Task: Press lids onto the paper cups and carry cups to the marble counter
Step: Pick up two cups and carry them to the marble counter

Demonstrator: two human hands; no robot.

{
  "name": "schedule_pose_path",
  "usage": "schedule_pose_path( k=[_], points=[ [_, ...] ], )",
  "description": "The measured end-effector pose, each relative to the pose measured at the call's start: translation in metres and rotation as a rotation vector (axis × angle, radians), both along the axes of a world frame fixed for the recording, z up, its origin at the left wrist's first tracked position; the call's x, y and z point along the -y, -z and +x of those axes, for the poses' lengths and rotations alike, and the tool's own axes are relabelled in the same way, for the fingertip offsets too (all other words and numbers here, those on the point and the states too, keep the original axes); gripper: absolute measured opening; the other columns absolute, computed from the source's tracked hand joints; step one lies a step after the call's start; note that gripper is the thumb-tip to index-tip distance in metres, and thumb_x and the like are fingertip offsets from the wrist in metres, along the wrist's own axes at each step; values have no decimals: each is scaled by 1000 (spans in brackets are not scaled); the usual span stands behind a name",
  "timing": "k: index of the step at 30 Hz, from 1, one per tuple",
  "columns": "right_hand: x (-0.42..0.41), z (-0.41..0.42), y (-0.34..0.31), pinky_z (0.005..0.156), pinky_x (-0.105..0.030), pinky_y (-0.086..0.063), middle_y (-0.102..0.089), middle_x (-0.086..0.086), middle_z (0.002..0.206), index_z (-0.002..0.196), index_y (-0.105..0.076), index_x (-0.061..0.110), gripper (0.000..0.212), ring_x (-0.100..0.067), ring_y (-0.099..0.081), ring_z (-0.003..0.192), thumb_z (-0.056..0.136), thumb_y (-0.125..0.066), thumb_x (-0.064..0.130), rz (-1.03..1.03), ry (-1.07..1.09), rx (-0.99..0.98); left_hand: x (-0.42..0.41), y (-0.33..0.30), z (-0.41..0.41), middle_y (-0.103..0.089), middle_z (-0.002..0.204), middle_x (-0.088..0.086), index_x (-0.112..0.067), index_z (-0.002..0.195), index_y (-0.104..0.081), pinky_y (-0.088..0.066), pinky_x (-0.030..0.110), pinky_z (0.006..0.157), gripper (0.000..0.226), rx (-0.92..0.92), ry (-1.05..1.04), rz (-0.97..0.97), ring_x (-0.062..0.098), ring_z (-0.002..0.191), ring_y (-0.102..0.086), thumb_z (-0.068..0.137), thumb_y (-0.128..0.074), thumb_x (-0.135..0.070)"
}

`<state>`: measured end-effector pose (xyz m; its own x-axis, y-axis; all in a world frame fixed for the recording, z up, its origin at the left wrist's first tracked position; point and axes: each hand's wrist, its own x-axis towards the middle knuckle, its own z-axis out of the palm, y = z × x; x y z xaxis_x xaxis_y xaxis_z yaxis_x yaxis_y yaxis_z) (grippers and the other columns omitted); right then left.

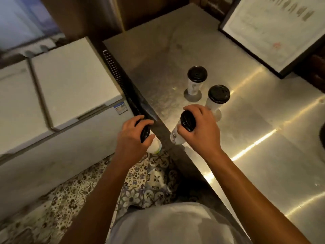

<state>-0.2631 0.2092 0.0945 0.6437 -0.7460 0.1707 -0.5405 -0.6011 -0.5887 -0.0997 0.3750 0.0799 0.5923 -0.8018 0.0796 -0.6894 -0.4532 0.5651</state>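
Observation:
My left hand (131, 136) grips a white paper cup (155, 147) with a black lid by its top, held over the floor just left of the counter's edge. My right hand (202, 127) holds a second lidded paper cup (176, 136) by its black lid (187, 123), hanging over the near edge of the shiny counter (246, 124). Two more white cups with black lids stand upright on the counter beyond my right hand: one further back (194, 83) and one nearer and to the right (217, 98).
A black-framed white board (274, 30) lies at the counter's back right. White chest freezers (70, 80) stand to the left across a narrow gap. Patterned floor tiles (137, 175) show below. A dark object (322, 138) sits at the right edge.

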Motion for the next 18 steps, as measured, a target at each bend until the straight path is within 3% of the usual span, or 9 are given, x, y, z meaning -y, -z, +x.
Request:
schedule_pose_path(
  k=[10, 18],
  points=[
    [-190, 146, -8, 97, -40, -50, -52, 4, 141, 135, -54, 33, 57, -21, -49, 129, 83, -75, 40, 58, -380, 28, -237, -17, 88, -53, 142, 5, -28, 130, -62, -46, 48, 105, 47, 30, -376, -7, 29, 129, -46, 85, -76, -32],
    [-335, 232, -6, 96, -38, -50, -54, 4, 140, 135, -54, 31, 57, -22, -50, 126, 83, -77, 38, 115, -704, 44, -405, -34, 106, -51, 142, 3, -27, 128, -62, -44, 39, 102, 43, 25, -723, -49, 26, 129, -44, 86, -76, -28]
  ],
)
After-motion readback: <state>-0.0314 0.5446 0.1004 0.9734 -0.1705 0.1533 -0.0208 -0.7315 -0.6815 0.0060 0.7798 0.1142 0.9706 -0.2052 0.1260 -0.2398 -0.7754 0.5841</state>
